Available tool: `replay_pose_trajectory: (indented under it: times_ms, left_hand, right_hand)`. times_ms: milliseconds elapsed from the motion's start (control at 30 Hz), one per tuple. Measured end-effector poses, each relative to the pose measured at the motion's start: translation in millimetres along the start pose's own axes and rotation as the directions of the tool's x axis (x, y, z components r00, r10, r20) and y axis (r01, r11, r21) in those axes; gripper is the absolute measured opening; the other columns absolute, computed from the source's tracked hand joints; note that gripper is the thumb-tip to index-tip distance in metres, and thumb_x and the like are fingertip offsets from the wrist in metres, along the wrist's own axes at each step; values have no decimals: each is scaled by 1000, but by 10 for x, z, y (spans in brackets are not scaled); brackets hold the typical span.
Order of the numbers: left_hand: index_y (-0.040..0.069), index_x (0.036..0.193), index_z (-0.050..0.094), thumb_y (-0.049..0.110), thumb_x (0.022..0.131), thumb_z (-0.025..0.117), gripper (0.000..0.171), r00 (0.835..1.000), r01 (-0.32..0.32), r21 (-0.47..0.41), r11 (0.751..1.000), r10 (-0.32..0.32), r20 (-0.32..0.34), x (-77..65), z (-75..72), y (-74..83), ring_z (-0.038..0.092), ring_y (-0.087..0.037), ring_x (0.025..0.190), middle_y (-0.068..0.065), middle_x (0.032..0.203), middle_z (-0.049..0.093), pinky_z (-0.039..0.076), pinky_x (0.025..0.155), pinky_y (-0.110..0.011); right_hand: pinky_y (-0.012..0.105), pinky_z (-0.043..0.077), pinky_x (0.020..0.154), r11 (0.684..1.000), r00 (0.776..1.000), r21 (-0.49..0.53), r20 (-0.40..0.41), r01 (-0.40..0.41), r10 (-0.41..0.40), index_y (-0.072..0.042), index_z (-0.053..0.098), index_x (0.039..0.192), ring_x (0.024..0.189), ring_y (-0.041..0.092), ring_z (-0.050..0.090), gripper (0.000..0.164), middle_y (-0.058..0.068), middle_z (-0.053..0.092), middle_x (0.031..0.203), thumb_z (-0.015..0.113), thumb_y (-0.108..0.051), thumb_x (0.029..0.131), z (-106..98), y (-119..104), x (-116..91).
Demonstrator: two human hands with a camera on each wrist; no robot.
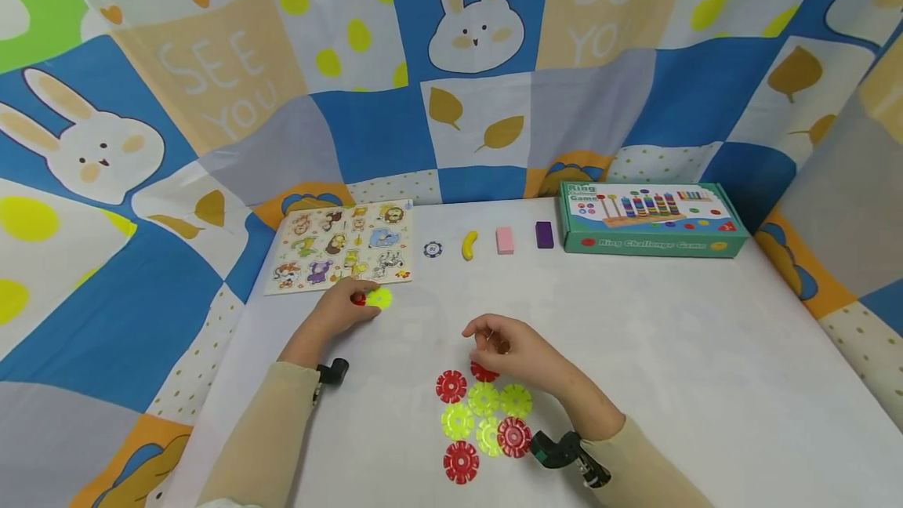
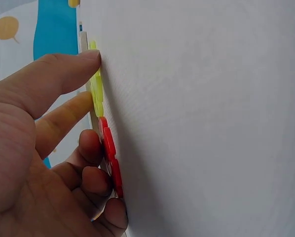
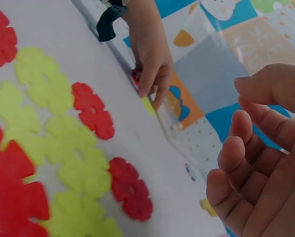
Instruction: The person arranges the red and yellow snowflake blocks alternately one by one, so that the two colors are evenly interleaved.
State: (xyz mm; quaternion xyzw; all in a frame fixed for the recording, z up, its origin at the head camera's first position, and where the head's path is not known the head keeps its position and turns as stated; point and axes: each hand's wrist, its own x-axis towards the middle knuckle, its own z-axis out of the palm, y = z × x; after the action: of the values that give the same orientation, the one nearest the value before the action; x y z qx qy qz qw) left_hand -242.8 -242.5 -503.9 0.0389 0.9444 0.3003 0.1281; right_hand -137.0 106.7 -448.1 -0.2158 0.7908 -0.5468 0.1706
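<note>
My left hand (image 1: 344, 306) is at the front edge of the animal picture board. Its thumb and index finger pinch a yellow-green snowflake disc (image 1: 378, 299), with a red snowflake disc (image 2: 108, 143) right beside it under the other fingers. In the right wrist view my right hand (image 3: 266, 153) has loosely bent fingers and nothing between them. From the head it appears over the back of a loose group of snowflake discs, partly covering a red disc (image 1: 484, 372). Several yellow-green discs (image 1: 483, 399) and red discs (image 1: 461, 462) lie flat there, some overlapping.
Behind the left hand lies the animal picture board (image 1: 339, 245). Along the back stand a round chip (image 1: 433, 249), a yellow banana-shaped piece (image 1: 469, 245), a pink block (image 1: 504, 241), a purple block (image 1: 544, 234) and a green game box (image 1: 652, 219). A patterned cloth hangs behind the white table.
</note>
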Motion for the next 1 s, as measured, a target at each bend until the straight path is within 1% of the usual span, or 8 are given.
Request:
replay_pose_trajectory:
  times_ms: [167,267,500,567,633,767,867,1000]
  left_hand:
    - [22,128,60,35,78,76,53,1000,-3,0,1000,3,-4,-3,3,-11,45,-24,99,-5,116,52,39,87,-43]
    - [21,128,60,34,79,76,53,1000,-6,-3,1000,6,-6,-10,10,-12,46,-24,101,-6,119,52,39,89,-44]
    - [22,128,60,33,79,76,53,1000,0,-13,1000,0,-3,-23,20,-4,45,-24,98,-5,117,51,39,85,-40]
    - [22,127,60,33,79,76,52,1000,0,-11,1000,0,-9,-25,23,-3,45,-24,98,-5,118,52,39,85,-41]
    - [23,127,60,33,79,77,52,1000,-1,-7,1000,1,-12,-26,24,1,45,-24,99,-5,120,51,39,87,-41]
    - [22,128,60,34,79,76,53,1000,1,-5,1000,-2,-8,-27,22,6,45,-24,101,-6,121,51,39,89,-43]
    - [22,128,60,34,79,76,53,1000,8,0,1000,-8,-7,-28,19,7,45,-24,102,-6,122,50,39,90,-44]
    - [22,128,60,34,79,76,53,1000,4,3,1000,-4,-11,-24,19,11,45,-24,103,-7,123,50,39,91,-44]
  right_hand:
    - [25,45,61,1000,1000,1,-1,-6,6,-14,63,107,74,20,51,23,4,55,82,70,-15,85,40,118,-105]
    - [24,45,61,999,1000,-27,-13,-28,28,-10,63,108,74,19,50,26,3,54,81,71,-15,84,53,188,-150]
    - [25,43,58,982,990,-147,-91,-118,105,-13,65,108,69,15,48,30,0,53,77,75,-16,80,86,383,-210]
    - [25,42,57,971,985,-192,-119,-145,124,-13,65,109,68,14,47,34,0,53,76,77,-17,78,113,434,-197]
    - [26,41,56,951,979,-256,-152,-172,136,-14,64,110,66,13,46,38,-2,52,73,79,-21,76,145,478,-172]
    - [28,38,53,896,962,-375,-221,-237,162,-18,65,109,63,12,45,42,-6,50,69,81,-31,72,211,518,-113]
    - [29,38,54,872,950,-401,-250,-280,190,-19,65,105,63,13,46,40,-7,51,69,82,-33,71,244,507,-80]
    - [30,40,54,871,936,-376,-276,-316,221,-16,62,99,64,15,47,39,-5,51,71,83,-29,69,263,481,-63]
